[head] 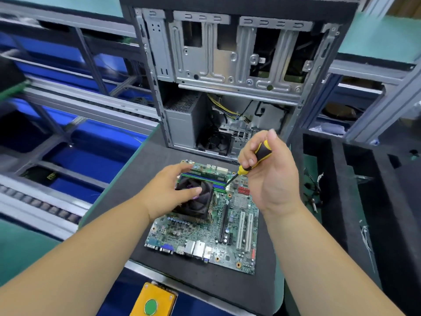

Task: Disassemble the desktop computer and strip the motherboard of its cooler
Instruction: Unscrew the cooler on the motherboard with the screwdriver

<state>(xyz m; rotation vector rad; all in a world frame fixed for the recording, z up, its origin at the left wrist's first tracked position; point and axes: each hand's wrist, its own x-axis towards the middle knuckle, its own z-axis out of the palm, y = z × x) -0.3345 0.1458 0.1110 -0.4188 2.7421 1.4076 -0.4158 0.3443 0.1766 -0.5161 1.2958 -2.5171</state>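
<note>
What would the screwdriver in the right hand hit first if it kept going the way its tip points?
Most likely the motherboard: the right hand aims the screwdriver down-left, toward the memory slots beside the cooler. Whether the tip already touches is unclear.

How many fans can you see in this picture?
2. One cooler fan sits on the motherboard under the left hand; one case fan sits low inside the open case. Others may be hidden.

One motherboard [218,229], one cooler [196,202], one screwdriver [252,163], one case [227,71], two hands
</note>
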